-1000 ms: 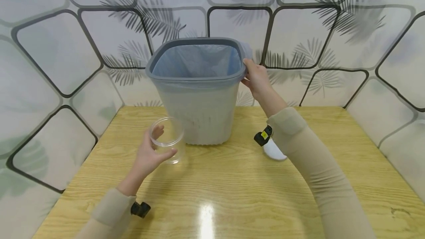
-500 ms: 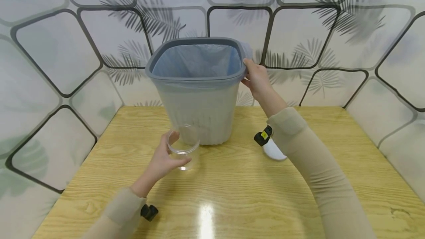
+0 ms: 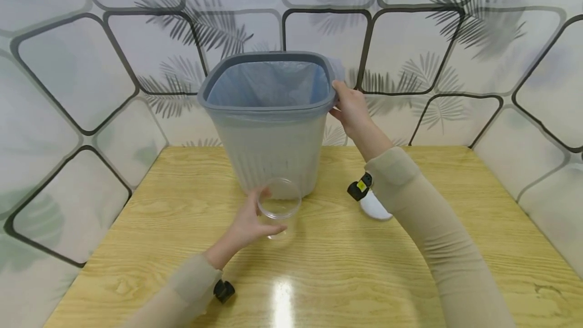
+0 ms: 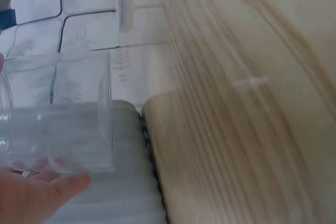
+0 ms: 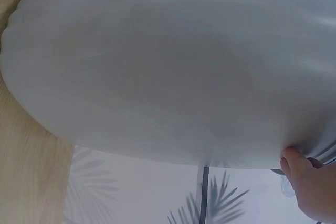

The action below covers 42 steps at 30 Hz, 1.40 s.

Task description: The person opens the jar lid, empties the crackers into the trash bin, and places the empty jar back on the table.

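Observation:
In the head view my left hand (image 3: 248,222) holds a clear plastic cup (image 3: 279,211) upright from its left side, in front of the lower part of a trash bin. The left wrist view shows fingers (image 4: 68,187) along the side of the cup (image 4: 79,114), whose base appears raised off the table. The pale bin (image 3: 273,146) has a grey rim and is lined with a bluish plastic bag (image 3: 273,82). My right hand (image 3: 354,110) grips the bin's right rim, thumb on top. Its remaining fingertips are partly hidden under the rim.
A white round object (image 3: 375,207) lies on the wooden table (image 3: 319,277) to the right, partly hidden by the right wrist's camera (image 3: 360,187). Patterned walls (image 3: 410,54) enclose the table behind and at both sides.
My left hand has moved the clear cup rightward and slightly nearer me, from the bin's left front to the middle of its front. The right hand stays on the rim.

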### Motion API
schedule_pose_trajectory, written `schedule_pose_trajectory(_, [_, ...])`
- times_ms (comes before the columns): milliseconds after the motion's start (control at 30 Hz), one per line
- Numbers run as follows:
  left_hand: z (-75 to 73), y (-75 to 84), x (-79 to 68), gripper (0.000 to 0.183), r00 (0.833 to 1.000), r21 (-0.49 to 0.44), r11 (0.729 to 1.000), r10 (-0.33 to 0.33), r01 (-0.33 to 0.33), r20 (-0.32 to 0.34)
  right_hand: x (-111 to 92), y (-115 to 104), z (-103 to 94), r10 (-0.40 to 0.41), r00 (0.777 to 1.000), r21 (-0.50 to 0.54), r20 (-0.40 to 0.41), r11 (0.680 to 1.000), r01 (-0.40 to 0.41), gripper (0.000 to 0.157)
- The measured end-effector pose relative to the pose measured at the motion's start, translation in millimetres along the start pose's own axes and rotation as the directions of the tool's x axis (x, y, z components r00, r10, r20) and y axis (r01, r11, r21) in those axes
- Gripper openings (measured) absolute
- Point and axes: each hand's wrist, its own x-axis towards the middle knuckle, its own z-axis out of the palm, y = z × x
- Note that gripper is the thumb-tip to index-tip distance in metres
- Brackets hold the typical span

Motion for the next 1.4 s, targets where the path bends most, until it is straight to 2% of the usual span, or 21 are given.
schedule_pose_trajectory(533, [42.9,8.4,21.5,0.093,0.993,-0.029,0.998,0.06,-0.057,0.106,1,0,-0.3,-0.01,1.0,-0.005,0.007,1.0,0.01,0.045])
schedule_pose_trajectory(900, [58.2,10.2,35.2,0.094,0.984,-0.056,0.997,0.068,-0.059,0.167,-1,0,-0.8,0.004,1.0,-0.003,0.009,1.0,-0.004,0.046])
schedule_pose_trajectory(1067, [63.4,10.3,38.4,0.094,0.983,-0.06,0.997,0.068,-0.058,0.173,0,1,0.2,0.002,1.0,-0.006,0.012,1.0,-0.002,0.045])
schedule_pose_trajectory(1100, [62.5,15.5,37.6,0.093,0.982,-0.058,0.997,0.063,-0.053,0.178,0,0,0.4,0.001,1.0,-0.008,0.01,1.0,-0.001,0.045])
schedule_pose_trajectory(1300, [64.3,11.9,41.2,0.093,0.977,-0.042,0.997,0.076,-0.069,0.199,0,0,-0.3,0.001,1.0,-0.006,0.006,1.0,-0.001,0.045])
schedule_pose_trajectory(1333, [66.2,5.7,42.9,0.094,0.976,-0.036,0.997,0.08,-0.074,0.201,0,1,-0.8,0.0,1.0,-0.007,0.008,1.0,0.0,0.045])
schedule_pose_trajectory(1400, [66.9,4.4,43.2,0.095,0.974,-0.029,0.997,0.073,-0.069,0.214,-1,0,-1.8,0.0,1.0,-0.005,0.011,1.0,0.0,0.045])
